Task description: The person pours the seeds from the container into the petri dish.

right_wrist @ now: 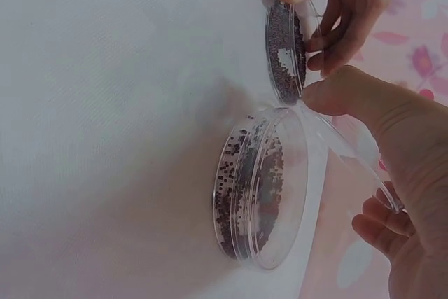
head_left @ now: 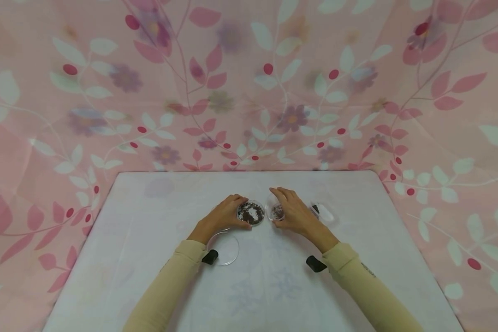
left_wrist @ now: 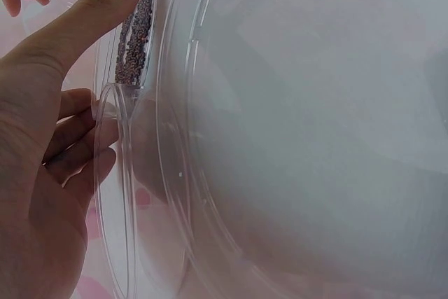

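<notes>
My left hand (head_left: 228, 214) grips a round petri dish (head_left: 251, 213) by its rim, thumb at the near side and fingers at the far side. Small dark grains lie in it around a bare patch. Close to its right, my right hand (head_left: 292, 212) pinches a clear lid (right_wrist: 357, 155) between thumb and fingers, tilted. In the right wrist view, below this lid, a second petri dish (right_wrist: 255, 187) with dark grains stands on the table, and grains cling along its wall. The left wrist view shows the left thumb pressing the first dish's rim.
A clear round lid (head_left: 224, 249) lies on the white table (head_left: 274, 295) near my left wrist. Another clear disc (left_wrist: 115, 194) is partly behind the left hand. To the right of my right hand is a clear container (head_left: 324, 212) with some dark grains. Flowered pink cloth (head_left: 249, 92) hangs behind.
</notes>
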`<state>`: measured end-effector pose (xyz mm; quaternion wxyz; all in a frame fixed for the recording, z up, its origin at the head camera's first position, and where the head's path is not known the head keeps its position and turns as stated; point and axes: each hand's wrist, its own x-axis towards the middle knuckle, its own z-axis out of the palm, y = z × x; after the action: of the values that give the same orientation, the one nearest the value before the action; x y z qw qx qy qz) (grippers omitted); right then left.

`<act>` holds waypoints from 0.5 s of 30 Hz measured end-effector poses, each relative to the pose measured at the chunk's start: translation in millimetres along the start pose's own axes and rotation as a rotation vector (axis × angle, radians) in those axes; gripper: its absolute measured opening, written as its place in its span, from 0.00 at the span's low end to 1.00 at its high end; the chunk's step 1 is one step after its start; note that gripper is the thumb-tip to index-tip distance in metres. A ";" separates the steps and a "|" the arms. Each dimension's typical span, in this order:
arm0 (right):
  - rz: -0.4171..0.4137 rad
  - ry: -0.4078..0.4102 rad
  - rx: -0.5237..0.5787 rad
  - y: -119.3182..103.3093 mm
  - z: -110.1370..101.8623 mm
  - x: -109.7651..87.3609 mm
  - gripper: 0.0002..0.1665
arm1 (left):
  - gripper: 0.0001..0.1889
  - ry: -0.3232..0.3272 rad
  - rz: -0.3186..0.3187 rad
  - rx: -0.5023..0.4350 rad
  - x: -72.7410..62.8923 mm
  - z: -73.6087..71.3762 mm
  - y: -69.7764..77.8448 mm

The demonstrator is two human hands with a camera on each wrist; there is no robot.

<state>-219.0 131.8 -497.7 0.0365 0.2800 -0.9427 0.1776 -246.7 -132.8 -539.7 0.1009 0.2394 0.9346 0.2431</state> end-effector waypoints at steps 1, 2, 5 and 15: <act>0.000 -0.005 -0.002 -0.4 0.0 0.3 0.60 | 0.51 0.000 -0.001 0.000 0.0 0.0 0.0; -0.002 -0.007 0.000 -0.8 0.0 0.5 0.60 | 0.51 0.001 -0.003 -0.001 -0.1 -0.1 0.1; -0.002 -0.017 -0.007 -1.7 0.3 1.5 0.60 | 0.51 0.000 -0.003 0.006 0.2 0.3 -0.2; -0.024 -0.020 -0.048 -0.7 1.6 4.6 0.59 | 0.52 0.002 0.009 0.012 0.4 2.2 -3.0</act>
<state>-222.4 128.4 -498.2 0.0358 0.2922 -0.9436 0.1516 -247.6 -134.0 -543.1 0.0971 0.2442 0.9350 0.2383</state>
